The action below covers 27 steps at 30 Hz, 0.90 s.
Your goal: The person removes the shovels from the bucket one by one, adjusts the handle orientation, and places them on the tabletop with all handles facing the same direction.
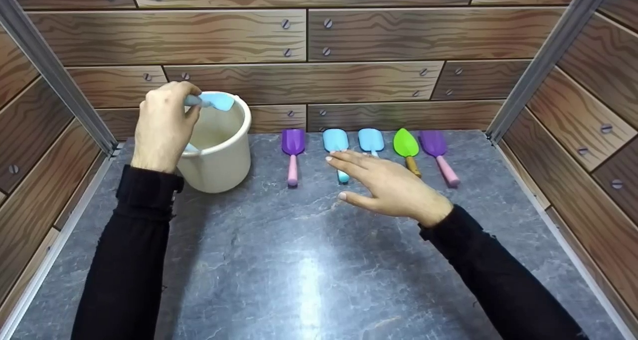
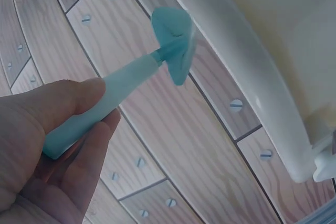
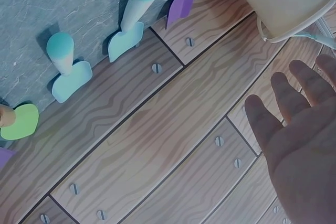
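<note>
Fingers of left hand pinched blue shovel over bucket | right hand fingers straight, hovering by shovel row on surface

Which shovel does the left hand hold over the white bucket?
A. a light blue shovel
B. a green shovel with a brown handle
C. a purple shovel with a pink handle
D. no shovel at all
A: the left hand grips the handle of a light blue shovel, its blade above the rim of the white bucket.
</note>
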### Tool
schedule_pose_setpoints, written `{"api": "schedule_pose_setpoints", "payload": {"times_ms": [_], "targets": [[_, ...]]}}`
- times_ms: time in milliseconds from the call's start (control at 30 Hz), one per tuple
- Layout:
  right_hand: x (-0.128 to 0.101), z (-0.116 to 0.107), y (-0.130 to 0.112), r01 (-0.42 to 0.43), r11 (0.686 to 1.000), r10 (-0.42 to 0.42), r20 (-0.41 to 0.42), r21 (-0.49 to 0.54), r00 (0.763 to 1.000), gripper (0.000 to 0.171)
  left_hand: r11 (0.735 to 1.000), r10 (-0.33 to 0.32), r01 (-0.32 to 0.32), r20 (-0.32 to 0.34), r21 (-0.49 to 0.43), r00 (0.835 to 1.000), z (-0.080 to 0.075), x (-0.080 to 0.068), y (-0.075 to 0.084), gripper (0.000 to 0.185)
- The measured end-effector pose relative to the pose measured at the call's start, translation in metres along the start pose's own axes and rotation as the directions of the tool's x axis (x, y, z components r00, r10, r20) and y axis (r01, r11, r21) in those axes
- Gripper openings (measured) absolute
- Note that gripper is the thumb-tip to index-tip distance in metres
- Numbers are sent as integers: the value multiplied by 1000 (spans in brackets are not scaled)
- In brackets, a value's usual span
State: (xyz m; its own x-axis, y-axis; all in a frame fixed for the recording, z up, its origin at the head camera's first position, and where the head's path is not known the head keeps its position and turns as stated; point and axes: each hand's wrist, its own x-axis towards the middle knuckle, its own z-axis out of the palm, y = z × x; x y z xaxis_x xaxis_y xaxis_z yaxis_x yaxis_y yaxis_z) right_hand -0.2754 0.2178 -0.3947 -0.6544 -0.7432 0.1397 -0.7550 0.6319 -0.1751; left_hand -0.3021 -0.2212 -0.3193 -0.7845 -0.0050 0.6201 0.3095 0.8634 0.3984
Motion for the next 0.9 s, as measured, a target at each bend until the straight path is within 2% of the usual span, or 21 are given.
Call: {"api": "schedule_pose_setpoints", "payload": {"times_ms": [167,467,700,900], "targets": [[1,0,1,-3,1000,3,-7,8,1000,79,1000,23,-24,-41,-20,999,5,-3,4,18],[1,2,2,0,1000,0,-18,6,1000,78,999,24,-26,-59,-37,998,18,-13,9,22],[0,3,3,-6,1000,7,-33,10,999,79,991,122,-125,-80,-43,989,28,-19,13,22],[0,6,4,-22,1000,23,-44,14,999,79,987,130,-135,-66,-86,989,34,-26,18,24]]}}
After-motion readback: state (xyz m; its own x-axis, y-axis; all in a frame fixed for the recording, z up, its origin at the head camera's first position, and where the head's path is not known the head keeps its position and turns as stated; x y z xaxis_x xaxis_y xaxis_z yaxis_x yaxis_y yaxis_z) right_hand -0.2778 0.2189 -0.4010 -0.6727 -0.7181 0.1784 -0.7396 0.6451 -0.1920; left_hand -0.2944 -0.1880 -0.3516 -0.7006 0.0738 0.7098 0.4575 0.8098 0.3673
